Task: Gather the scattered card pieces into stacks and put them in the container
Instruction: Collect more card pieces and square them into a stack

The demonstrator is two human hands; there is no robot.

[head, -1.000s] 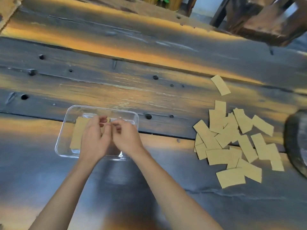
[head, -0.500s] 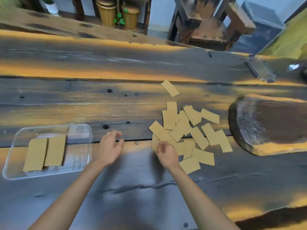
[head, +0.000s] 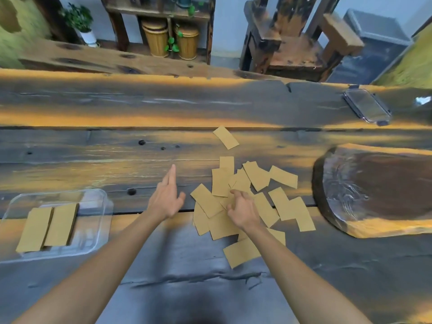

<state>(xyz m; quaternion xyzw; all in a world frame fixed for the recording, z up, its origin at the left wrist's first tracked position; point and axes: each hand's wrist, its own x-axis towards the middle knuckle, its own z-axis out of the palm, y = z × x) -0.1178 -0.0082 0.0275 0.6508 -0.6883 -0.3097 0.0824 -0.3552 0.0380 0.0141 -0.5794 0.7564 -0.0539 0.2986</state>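
No readable text, label or number on anything

I see tan-brown card pieces (head: 257, 177) on a dark grey table (head: 187, 265) w/ orange grain streaks; clear container (head: 102, 206) holds two tan stacks (head: 50, 226).

Dark wooden table (head: 117, 155), wood slab (head: 378, 190), clear lid (head: 367, 106), wooden chair (head: 297, 40), two woven baskets (head: 171, 40), potted plant (head: 80, 22)

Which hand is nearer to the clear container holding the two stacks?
Left. The left hand hovers open over the table between the container and the scattered cards, apart from the container; the right hand is farther, on the card pile.
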